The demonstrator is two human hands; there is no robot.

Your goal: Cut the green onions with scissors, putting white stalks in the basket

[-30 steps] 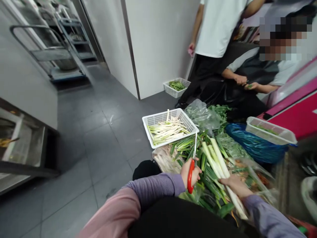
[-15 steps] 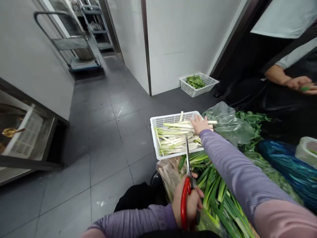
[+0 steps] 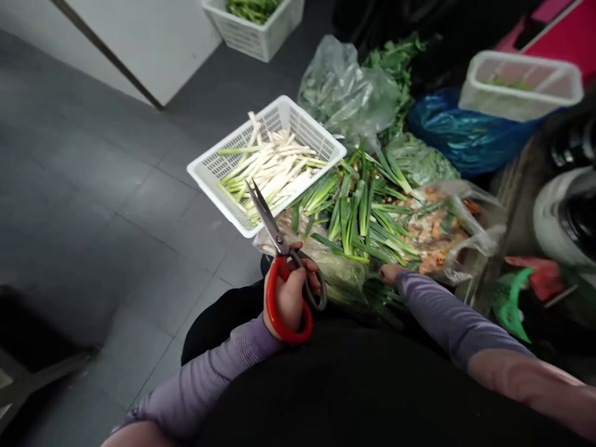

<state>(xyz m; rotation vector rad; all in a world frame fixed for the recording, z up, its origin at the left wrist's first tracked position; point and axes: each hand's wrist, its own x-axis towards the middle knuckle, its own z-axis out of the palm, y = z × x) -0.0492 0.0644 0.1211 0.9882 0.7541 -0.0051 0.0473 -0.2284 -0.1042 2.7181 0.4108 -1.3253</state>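
The left hand point(image 3: 289, 298) curls its fingers round red-handled scissors point(image 3: 280, 243), blades held clear of the green onions point(image 3: 354, 214), while the right hand point(image 3: 390, 271) rests beside them, its fingers too small to tell.

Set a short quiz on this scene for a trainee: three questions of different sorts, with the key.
1. Which tool is in the left hand?
2. True or false: the trimmed white scallion stalks lie inside the white plastic basket.
3. What colour is the crumpled plastic bag beneath the plastic tub? A) red B) blue C) yellow

Key: 1. red-handled scissors; 2. true; 3. B
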